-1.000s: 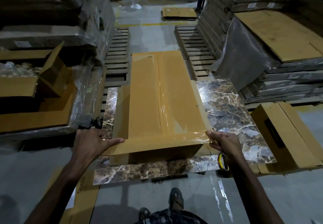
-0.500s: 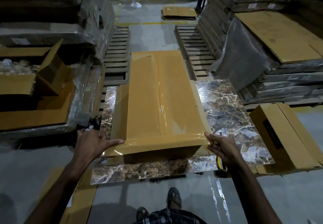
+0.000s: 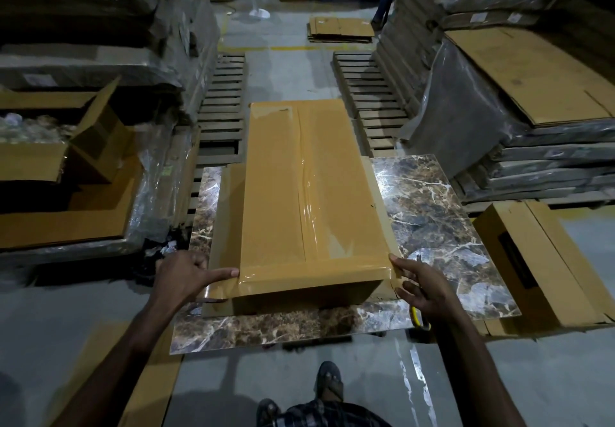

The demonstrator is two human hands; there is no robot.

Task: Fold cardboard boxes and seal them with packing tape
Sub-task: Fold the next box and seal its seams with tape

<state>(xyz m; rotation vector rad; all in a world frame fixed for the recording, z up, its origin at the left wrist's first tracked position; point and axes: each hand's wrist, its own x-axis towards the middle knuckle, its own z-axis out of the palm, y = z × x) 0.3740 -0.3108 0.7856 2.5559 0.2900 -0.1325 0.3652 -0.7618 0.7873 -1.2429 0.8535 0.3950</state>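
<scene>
1. Pressing clear packing tape strip point(image 3: 312, 273) onto near-left corner with left hand point(image 3: 186, 273), index straight, gripping nothing
2. Working on long flat brown cardboard box point(image 3: 299, 193) lying on dark marbled slab point(image 3: 449, 220); risking wrinkles or lifted ends if pressed unevenly
3. Flattening right tape end with right hand point(image 3: 422, 288); can't tell grip on yellow item point(image 3: 420, 319) under palm

One view only, worn on the head, wide-angle. Faces forward and steeply down. Close over the near end of a long box point(image 3: 309, 193) on the counter point(image 3: 432, 213). Own forearms point(image 3: 133, 343) and foot point(image 3: 329, 383) at bottom edge; warehouse aisle point(image 3: 286, 70) recedes toward the top.
</scene>
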